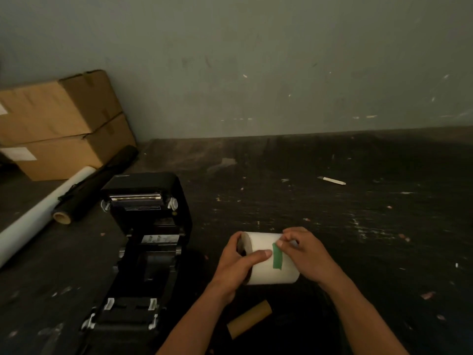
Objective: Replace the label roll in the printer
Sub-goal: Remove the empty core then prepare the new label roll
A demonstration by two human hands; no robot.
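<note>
Peeling the seal off the new roll

Left hand (238, 262) steadies the label roll (271, 260) while right hand (304, 249) pinches the green tape (277, 257); printer (146, 242) gapes open lower left.

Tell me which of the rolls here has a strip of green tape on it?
The white label roll held in both hands. The long white roll, the black roll and the bare cardboard core show no tape.
</note>
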